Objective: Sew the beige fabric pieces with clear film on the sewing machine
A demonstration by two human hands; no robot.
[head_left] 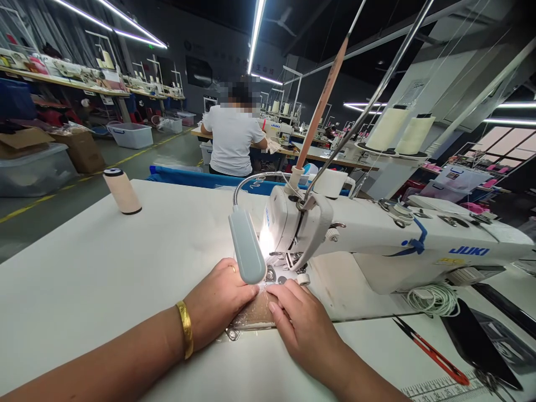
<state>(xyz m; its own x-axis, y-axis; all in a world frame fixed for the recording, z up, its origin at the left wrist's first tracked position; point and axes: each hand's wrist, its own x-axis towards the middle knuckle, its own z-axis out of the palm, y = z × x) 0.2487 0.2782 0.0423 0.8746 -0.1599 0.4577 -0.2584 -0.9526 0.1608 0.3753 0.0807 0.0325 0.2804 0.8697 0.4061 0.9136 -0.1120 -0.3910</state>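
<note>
A white sewing machine (355, 223) stands on the pale table (167, 240), its needle area lit by a lamp with a grey-green head (247, 245). Just below the lamp, my left hand (221, 298) rests with its thumb on the edge of a thin material, its fingertips partly hidden behind the lamp head. From the right, my right hand (301, 318) presses its bent fingers on the same piece. Between both hands lies a brownish patch (255, 310) under a clear, shiny layer, close to the presser foot. Whether the fingers pinch the material is too small to tell.
A thread cone (123, 191) stands at the table's left back. Red-handled snips (435, 352), a black phone-like object (481, 346), a ruler (444, 389) and coiled cord (433, 300) lie right. A person in white (233, 137) sits ahead.
</note>
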